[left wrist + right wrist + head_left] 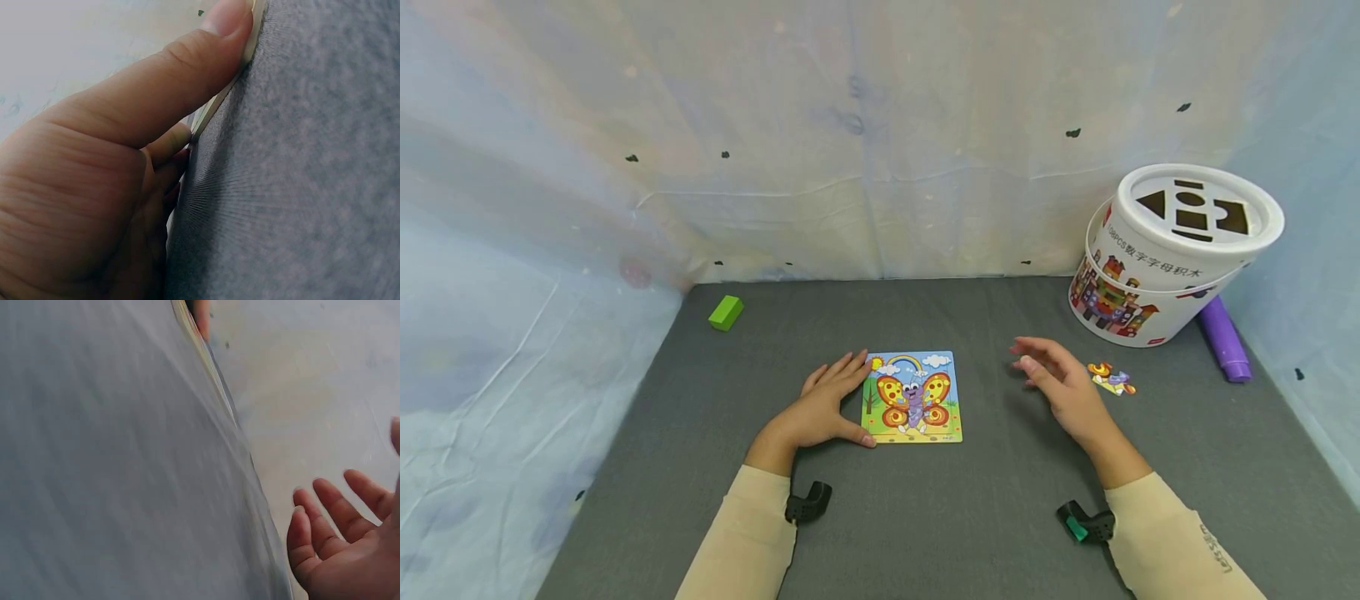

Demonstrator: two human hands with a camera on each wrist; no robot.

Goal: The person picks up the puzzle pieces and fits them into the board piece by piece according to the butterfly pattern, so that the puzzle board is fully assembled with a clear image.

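A square butterfly puzzle board (912,398) lies flat on the grey table, showing a rainbow, a sun and a tree. At its left side rests my left hand (824,406), fingers fairly straight, with the thumb touching the near left corner and the fingertips by the far left corner. In the left wrist view the thumb (187,59) lies against the board's thin edge (255,37). Off to the board's right, my right hand (1063,393) holds nothing, its fingers loosely bent and spread. Just beyond that hand lies a small cluster of colourful puzzle pieces (1111,378).
A white lidded bucket (1157,258) with shaped holes stands at the back right, a purple tube (1224,340) beside it. At the back left lies a green block (726,312). Pale cloth (865,142) hangs behind the grey table (925,525).
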